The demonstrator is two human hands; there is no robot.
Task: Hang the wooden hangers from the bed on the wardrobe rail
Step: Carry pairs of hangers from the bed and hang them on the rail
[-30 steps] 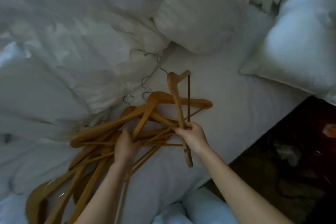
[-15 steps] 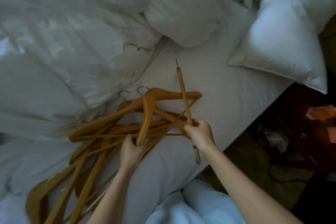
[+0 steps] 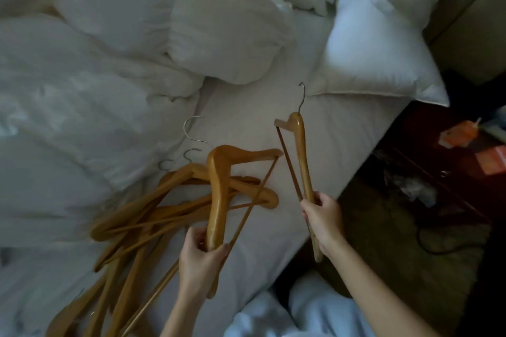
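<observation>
Right hand (image 3: 323,216) has drawn single hanger (image 3: 299,150) clear of hanger pile (image 3: 153,216); left hand (image 3: 202,252) now grips top hanger (image 3: 219,186), raised.

right hand (image 3: 322,217) grips one tan wooden hanger (image 3: 300,150) above the white bed sheet (image 3: 342,139); left hand (image 3: 201,257) grips another tan wooden hanger (image 3: 219,186) over the hanger pile (image 3: 142,227).

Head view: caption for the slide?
Left hand grips a hanger, right hand a second hanger, beside the pile on the bed.
</observation>
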